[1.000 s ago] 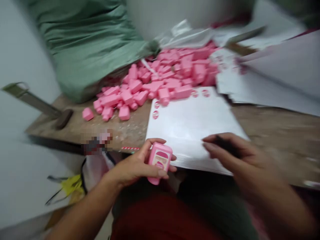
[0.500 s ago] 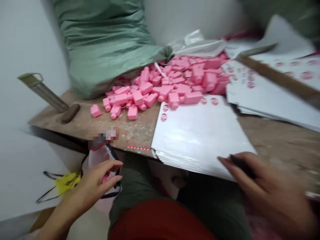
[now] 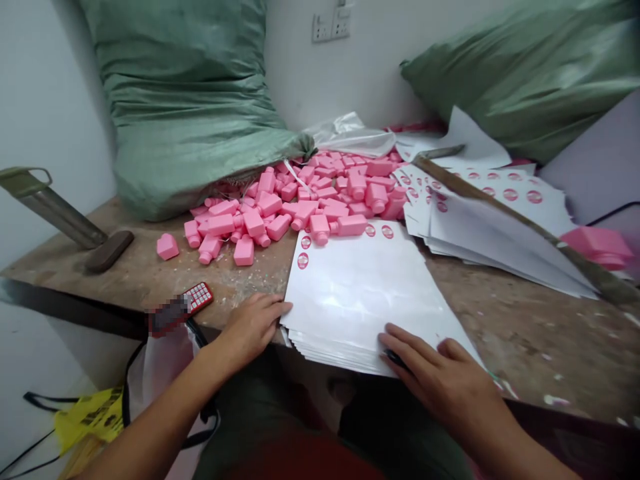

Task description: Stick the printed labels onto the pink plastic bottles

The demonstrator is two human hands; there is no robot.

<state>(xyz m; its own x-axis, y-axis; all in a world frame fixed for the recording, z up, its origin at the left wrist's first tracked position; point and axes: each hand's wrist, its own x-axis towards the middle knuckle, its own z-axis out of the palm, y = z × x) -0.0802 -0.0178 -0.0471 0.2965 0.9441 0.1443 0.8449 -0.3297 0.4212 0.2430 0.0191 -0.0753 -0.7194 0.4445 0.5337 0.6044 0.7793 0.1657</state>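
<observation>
Resting on a wooden workbench [image 3: 500, 340] at 12 o'clock, a stack of glossy white label sheets [image 3: 360, 300] overhangs the near edge. The left hand [image 3: 253, 327] lies at its 9 o'clock side, fingers pressed together, tips touching the edge. The right hand [image 3: 430, 370] rests on its 5 o'clock corner, fingers slightly spread over a dark pen [image 3: 395, 359]; whether they pinch it, I cannot tell. Pink plastic bottles [image 3: 320, 207] lie heaped just beyond the stack, against a green woven sack [image 3: 185, 107] at 11 o'clock. Loose printed sheets [image 3: 490, 227] fan out at 2 o'clock. A phone with a red keypad [image 3: 197, 298] lies at 10 o'clock, near the left hand.
</observation>
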